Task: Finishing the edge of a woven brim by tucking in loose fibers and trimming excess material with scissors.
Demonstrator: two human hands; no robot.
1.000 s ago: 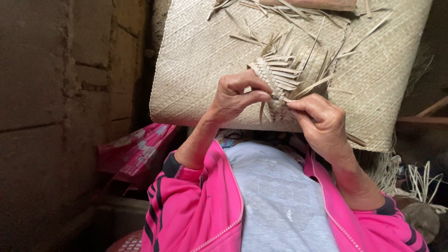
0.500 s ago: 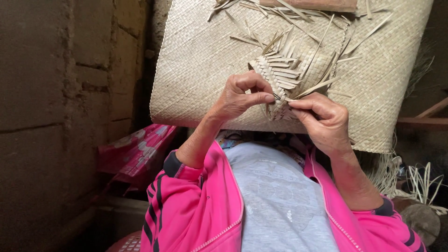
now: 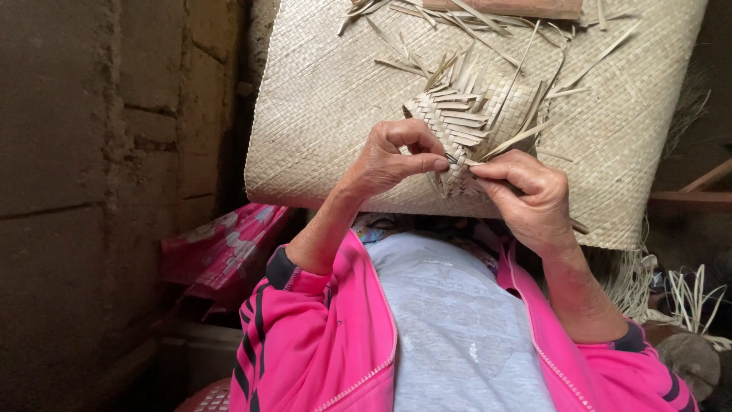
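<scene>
Two hands pinch dry leaf strips on a big woven mat.

The left hand (image 3: 389,160) is curled, thumb and finger shut on a strip of the small braid (image 3: 451,126). The right hand (image 3: 526,198) pinches the braid's lower end. The braid lies on the woven mat (image 3: 320,99), which rests on the lap in the pink jacket (image 3: 320,343).

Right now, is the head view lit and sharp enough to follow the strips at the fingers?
Head view: soft, even light on the woven mat, no glare; the left hand, right hand and the small woven piece between them are sharp; the wall at left and the lower corners are dim, with detail lost in shadow.
</scene>
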